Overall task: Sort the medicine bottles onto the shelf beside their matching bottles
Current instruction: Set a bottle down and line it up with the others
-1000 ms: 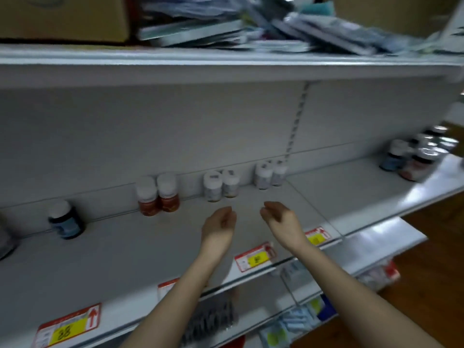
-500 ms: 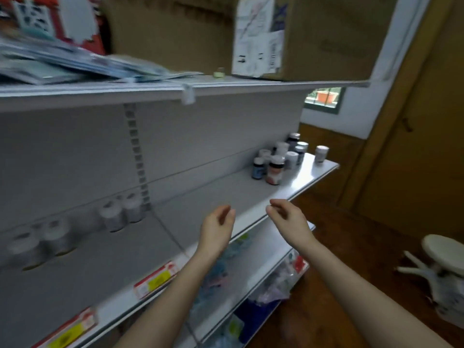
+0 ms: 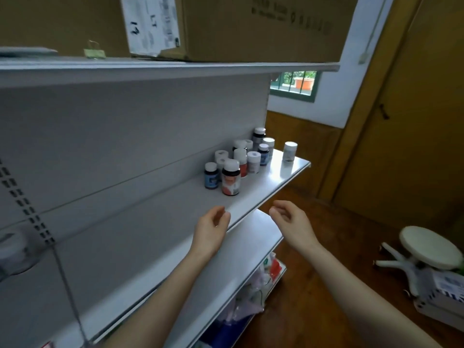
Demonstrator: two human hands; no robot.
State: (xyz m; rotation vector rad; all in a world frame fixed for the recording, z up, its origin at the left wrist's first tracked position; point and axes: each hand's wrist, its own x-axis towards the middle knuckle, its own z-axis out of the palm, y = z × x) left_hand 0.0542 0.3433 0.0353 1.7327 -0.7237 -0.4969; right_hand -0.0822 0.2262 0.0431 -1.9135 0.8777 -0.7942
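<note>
Smooth grey-white metal shelf [image 3: 253, 197], matte toward the back panel, glossy with window glare toward the far right end. Perforated slotted upright [image 3: 25, 204] set in the back panel at left.

Cluster of medicine bottles [image 3: 241, 159] standing upright at the far right end of the shelf, packed close, several touching. All cylindrical, most with white caps. Nearest: dark bottle with red-and-white label [image 3: 231, 177], white domed cap; just beside it on the left, small dark bottle with blue label [image 3: 210, 176]. Behind these, white bottles with flat round caps, exact count unclear. One white bottle [image 3: 290, 151] standing alone near the shelf's front right corner, apart from the cluster. Blurred pale bottle [image 3: 15, 249] at the far left edge of the same shelf, details unreadable.

Left hand [image 3: 209, 233] bare, empty, fingers loosely curled, hovering over the front edge of the shelf, well short of the cluster. Right hand [image 3: 292, 222] bare, empty, fingers half curled with thumb and forefinger apart, held in the air just off the shelf front. Hands apart from each other, neither touching anything.

Upper shelf: brown corrugated cardboard box [image 3: 251, 26] with white printed paper label; small green binder clip [image 3: 95, 52] beside it.

Lower shelves: crumpled plastic packets [image 3: 251, 297], contents unclear.

Floor: polished brown wood. Round cream stool [image 3: 430, 247] on white splayed legs at right.
</note>
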